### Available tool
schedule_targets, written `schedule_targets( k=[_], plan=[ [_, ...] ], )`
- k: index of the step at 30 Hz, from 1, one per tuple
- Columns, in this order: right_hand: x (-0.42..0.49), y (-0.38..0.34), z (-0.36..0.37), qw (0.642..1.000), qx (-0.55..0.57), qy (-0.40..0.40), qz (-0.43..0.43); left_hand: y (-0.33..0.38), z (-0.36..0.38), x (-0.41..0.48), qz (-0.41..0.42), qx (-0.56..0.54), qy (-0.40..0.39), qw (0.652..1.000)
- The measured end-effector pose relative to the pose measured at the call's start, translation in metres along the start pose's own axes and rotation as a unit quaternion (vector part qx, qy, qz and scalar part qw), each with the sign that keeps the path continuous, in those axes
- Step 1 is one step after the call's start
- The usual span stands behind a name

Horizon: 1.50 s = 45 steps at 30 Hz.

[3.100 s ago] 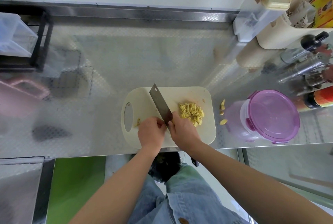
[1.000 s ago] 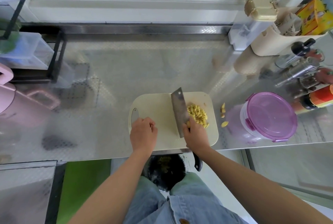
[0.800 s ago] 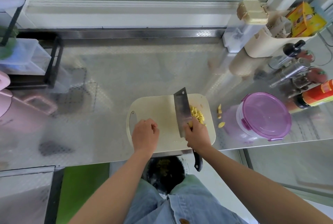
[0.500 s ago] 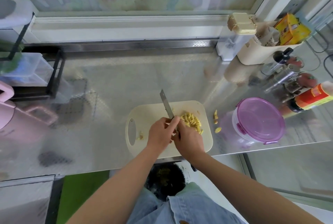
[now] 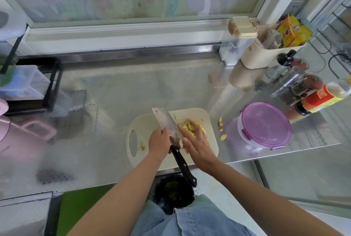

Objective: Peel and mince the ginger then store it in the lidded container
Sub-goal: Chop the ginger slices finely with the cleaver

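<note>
Steel counter (image 5: pixel 133 83) | left fingers (image 5: pixel 164 134) clamp cleaver (image 5: pixel 166 121) | right fingers (image 5: pixel 190 135) flat, half-hiding ginger (image 5: pixel 185 126)

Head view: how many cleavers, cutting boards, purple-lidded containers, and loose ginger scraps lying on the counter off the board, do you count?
cleaver: 1
cutting board: 1
purple-lidded container: 1
ginger scraps off the board: 3
Total: 6

The left hand (image 5: pixel 159 143) and right hand (image 5: pixel 197 146) are bare, as are both forearms. The person wears light blue washed denim (image 5: pixel 199 222), creased and paler at its upper fold.
</note>
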State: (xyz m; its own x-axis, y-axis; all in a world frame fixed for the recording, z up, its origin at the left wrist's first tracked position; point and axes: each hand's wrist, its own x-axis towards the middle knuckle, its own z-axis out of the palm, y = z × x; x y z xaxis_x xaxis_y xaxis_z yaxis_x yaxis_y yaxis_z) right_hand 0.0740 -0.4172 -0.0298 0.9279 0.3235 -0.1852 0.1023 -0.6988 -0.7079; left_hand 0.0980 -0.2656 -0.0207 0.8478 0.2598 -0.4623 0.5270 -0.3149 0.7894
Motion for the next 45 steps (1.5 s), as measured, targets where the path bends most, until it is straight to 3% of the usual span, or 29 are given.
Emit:
schedule_targets(
  k=[4,8,12,16,20,23,27,31,35,39,40,43,45],
  plan=[
    [0.000,0.001,0.003,0.996,-0.016,-0.083,0.030,-0.003,0.001,-0.002,-0.031,-0.046,-0.003,0.998],
    [0.004,0.005,0.004,0.993,-0.045,-0.048,0.101,-0.003,0.000,-0.004,-0.031,-0.040,0.005,0.999],
    [0.004,0.000,0.007,0.997,-0.036,-0.063,0.042,-0.001,0.000,-0.006,-0.025,-0.032,-0.001,0.999],
    [0.009,0.000,0.004,0.993,-0.051,-0.048,0.096,0.001,0.000,-0.009,-0.018,-0.027,-0.004,0.999],
    [0.012,-0.003,0.005,0.995,-0.052,-0.077,0.039,0.001,0.000,-0.009,-0.006,-0.023,-0.013,1.000],
    [0.017,0.001,0.006,0.991,-0.061,-0.052,0.103,0.001,-0.001,-0.010,-0.010,-0.033,-0.012,0.999],
    [0.011,-0.003,0.007,0.996,-0.041,-0.075,0.014,0.002,-0.004,-0.009,-0.020,-0.040,-0.007,0.999],
    [0.010,-0.003,0.003,0.995,-0.041,-0.055,0.067,0.001,-0.005,-0.007,-0.037,-0.058,0.020,0.997],
    [0.003,-0.007,0.001,0.992,-0.022,-0.109,-0.051,-0.004,-0.008,-0.003,-0.059,-0.080,0.039,0.994],
    [0.008,0.003,0.003,0.994,-0.025,-0.078,0.069,-0.005,-0.010,-0.002,-0.072,-0.100,0.045,0.991],
    [0.006,0.002,0.002,0.994,-0.028,-0.081,0.062,-0.006,-0.011,-0.001,-0.073,-0.102,0.045,0.991],
    [0.004,-0.007,0.005,0.991,-0.025,-0.123,-0.053,-0.004,-0.010,-0.001,-0.077,-0.113,0.045,0.990],
    [0.006,-0.011,0.008,0.988,-0.021,-0.138,-0.062,-0.004,-0.009,-0.002,-0.077,-0.126,0.046,0.988]
  ],
)
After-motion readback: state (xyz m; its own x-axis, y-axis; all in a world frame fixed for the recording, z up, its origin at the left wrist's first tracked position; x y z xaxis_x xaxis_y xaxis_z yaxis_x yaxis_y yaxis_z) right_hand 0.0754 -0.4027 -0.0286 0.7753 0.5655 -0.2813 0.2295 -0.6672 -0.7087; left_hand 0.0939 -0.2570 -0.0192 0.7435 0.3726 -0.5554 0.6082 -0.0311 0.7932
